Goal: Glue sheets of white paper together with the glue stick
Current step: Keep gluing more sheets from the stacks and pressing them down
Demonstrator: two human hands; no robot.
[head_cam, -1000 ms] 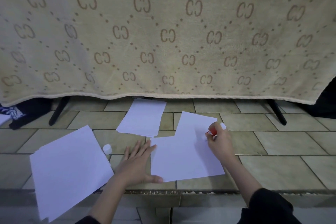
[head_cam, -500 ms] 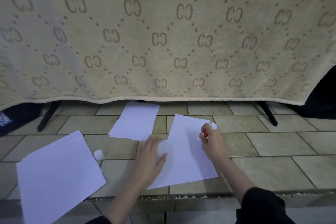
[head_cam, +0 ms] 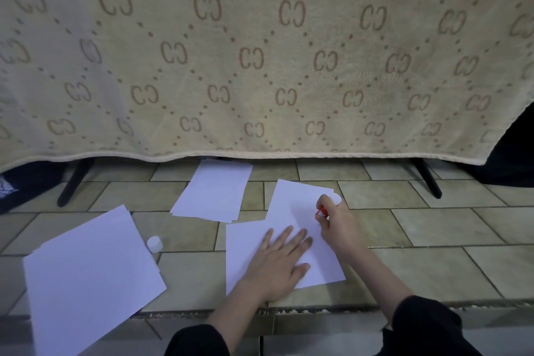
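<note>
White paper sheets (head_cam: 291, 211) are overlapping: we are pressing them with our flat left hand (head_cam: 281, 261), our right hand (head_cam: 336, 225) grasping the glue stick (head_cam: 321, 213), stacks waiting.

Three paper stacks (head_cam: 95, 274), one glue stick (head_cam: 322, 212), one cap (head_cam: 154, 243).

Tiled floor (head_cam: 433, 263), paper sheets (head_cam: 89, 274), white cap (head_cam: 154, 243)

The left hand (head_cam: 281, 261) lies flat with fingers spread, while the right hand (head_cam: 339, 228) seems curled in a fist-like grip.
</note>
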